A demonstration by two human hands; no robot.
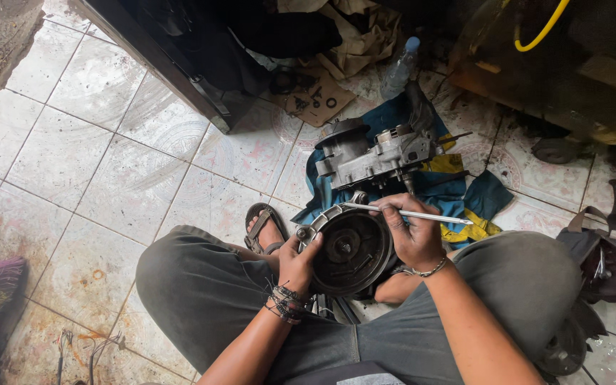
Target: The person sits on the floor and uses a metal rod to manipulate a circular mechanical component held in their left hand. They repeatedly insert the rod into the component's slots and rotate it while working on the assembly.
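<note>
Round engine cover, dark and bowl-shaped, is resting between the person's knees, its hollow side facing up. Left hand is gripping the cover's left rim, fingers closed around the edge and steadying it. Right hand is curling over the cover's right rim while pinching a thin metal rod that is lying across the top edge. Working well here probably means keeping the left grip firm so the cover is not turning while the rod tip is guided gently. Beyond the cover, a grey engine casing is sitting on a blue and yellow cloth on the tiled floor.
</note>
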